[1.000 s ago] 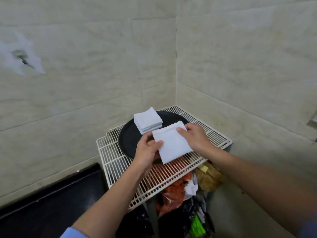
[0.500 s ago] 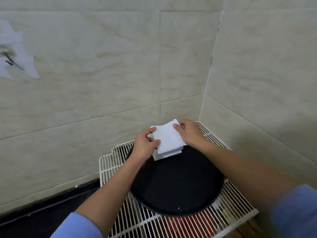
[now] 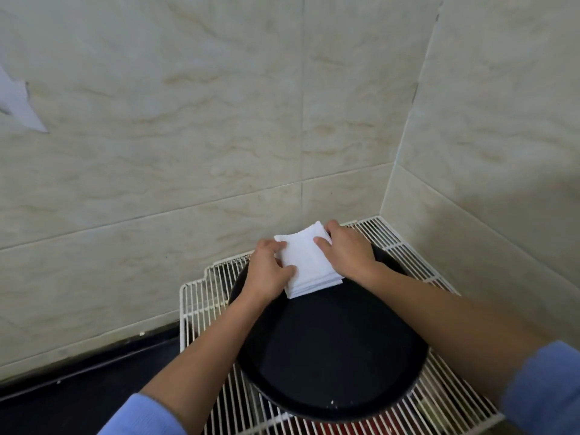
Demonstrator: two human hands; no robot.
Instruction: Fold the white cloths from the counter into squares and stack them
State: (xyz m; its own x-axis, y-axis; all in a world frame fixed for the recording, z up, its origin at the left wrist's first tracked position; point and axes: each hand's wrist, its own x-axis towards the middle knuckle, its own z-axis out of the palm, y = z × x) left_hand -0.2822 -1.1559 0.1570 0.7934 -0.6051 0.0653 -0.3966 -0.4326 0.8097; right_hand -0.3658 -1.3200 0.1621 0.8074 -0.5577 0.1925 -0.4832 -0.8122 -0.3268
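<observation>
— Where do we find the stack of white cloths (image 3: 309, 262)?

— We see it on the far part of the black round tray (image 3: 329, 356), close to the corner where the two tiled walls meet. The cloths are folded into squares, and their layered edges show along the near side. The tray sits on a white wire rack (image 3: 197, 309).

— And the left hand (image 3: 270, 271)?

— We find it against the stack's left edge. Its thumb lies on the top cloth and its fingers (image 3: 277, 246) are curled in at the far left corner, so it grips the stack from that side.

— Does the right hand (image 3: 348, 249) do the same?

— We think so. Its thumb rests flat on the top cloth near the right edge, and its fingers (image 3: 331, 226) wrap over the far right corner. Both hands are closed on the cloths. We cannot tell whether the fingers reach under the top cloth alone or lower into the pile.

— Do the hands touch each other?

— No, we see them apart, with the bare white top of the stack between the two thumbs.

— What else do we notice?

— Blue sleeves (image 3: 141, 416) are pushed back from the forearms, a torn white scrap (image 3: 18, 105) clings to the left wall, and something red under the rack is too hidden for us to name.
</observation>
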